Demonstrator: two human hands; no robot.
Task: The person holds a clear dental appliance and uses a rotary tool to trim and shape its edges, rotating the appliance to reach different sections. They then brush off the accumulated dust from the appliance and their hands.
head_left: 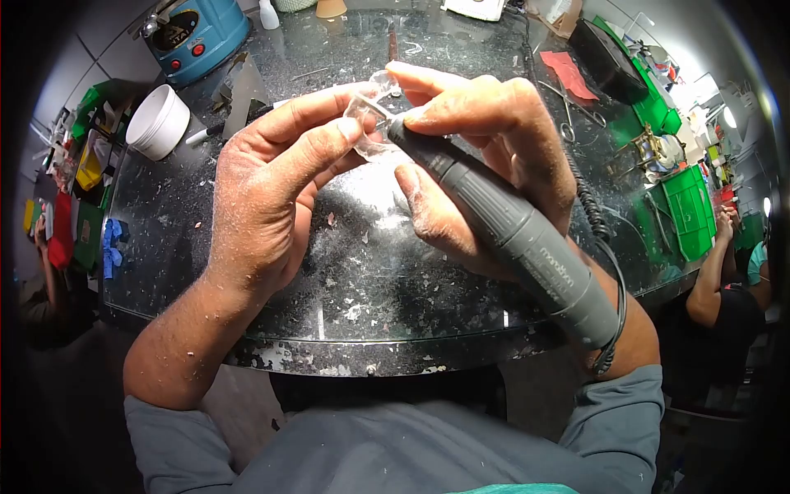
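My left hand [276, 160], dusted with white powder, pinches a clear curved plastic dental piece [374, 151] between thumb and fingers. In my right hand [502, 123] is a dark grey rotary handpiece [527, 235], gripped like a pen and slanting from upper left to lower right. Its tip end meets the clear piece, or lies just beside it; the exact contact is hidden by fingers. A coiled black cord [605, 247] runs along the handpiece's rear end. Both hands are above the dark speckled worktop [362, 280], which carries white dust and small shavings.
A white tub [158, 122] and a blue machine [193, 37] stand at the back left. To the right lie scissors [568, 115], red sheet material [569, 74] and green bins [690, 212]. A blue scrap [113, 247] lies far left. Other people's arms [712, 276] show at both sides.
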